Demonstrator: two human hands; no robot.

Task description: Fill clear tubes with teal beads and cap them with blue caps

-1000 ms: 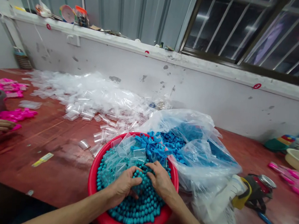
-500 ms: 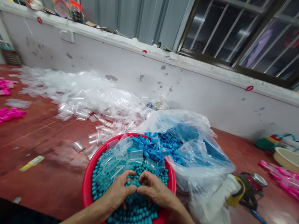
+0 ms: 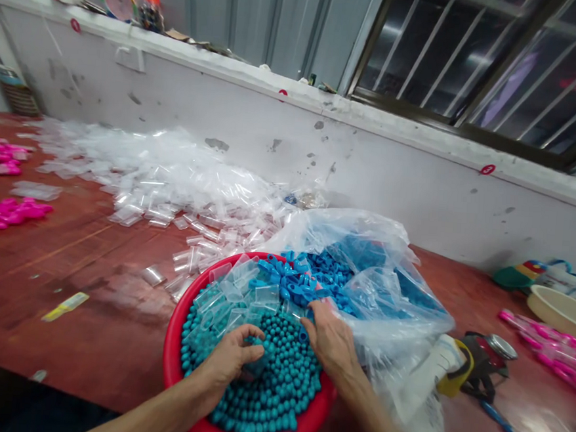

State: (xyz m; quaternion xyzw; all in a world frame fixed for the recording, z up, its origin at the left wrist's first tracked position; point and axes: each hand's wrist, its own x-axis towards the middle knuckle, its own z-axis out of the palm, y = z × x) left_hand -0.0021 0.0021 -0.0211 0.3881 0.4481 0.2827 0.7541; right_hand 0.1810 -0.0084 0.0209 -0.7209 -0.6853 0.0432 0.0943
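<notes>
A red basin holds strung teal beads, with clear plastic sleeves and blue plastic pieces piled at its far side. Over the beads, my left hand is closed, thumb and fingers curled together. A dark see-through bit shows below its thumb, too unclear to name. At the basin's right side, my right hand reaches toward the blue pieces. Its thumb and forefinger are apart, and I see nothing held between them. Some of its fingertips are hidden.
A clear bag of blue pieces lies against the basin's right. Loose clear sleeves form a long heap along the wall. Pink pieces lie left, more pink pieces right, near a cream bowl and blue pen.
My hands were together over the beads and are now apart. The right hand has moved up and right to the blue pieces. My left hand has stayed over the beads.
</notes>
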